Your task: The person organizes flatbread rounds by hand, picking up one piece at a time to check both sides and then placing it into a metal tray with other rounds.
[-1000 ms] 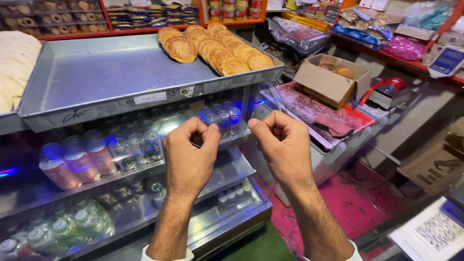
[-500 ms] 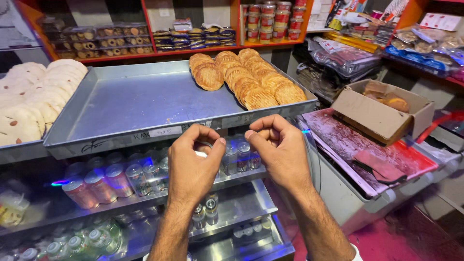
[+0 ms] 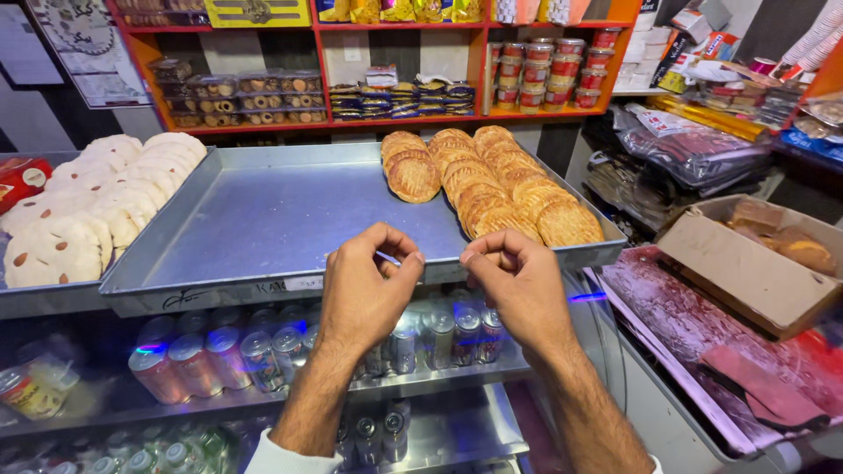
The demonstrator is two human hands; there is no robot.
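Now our left hand (image 3: 369, 290) & right hand (image 3: 518, 285) are curled up, fingertips pinched, just in front of the metal tray (image 3: 263, 228); maybe sth thin is stretched between them, can't tell; brown cookies (image 3: 487, 180) sit at its far right; rest of tray bare; drink cans (image 3: 263, 351) on shelf below.

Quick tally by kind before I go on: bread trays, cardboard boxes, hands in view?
Bread trays: 2 (middle tray, left tray)
Cardboard box: 1
Hands: 2 (left hand, right hand)
Total: 5
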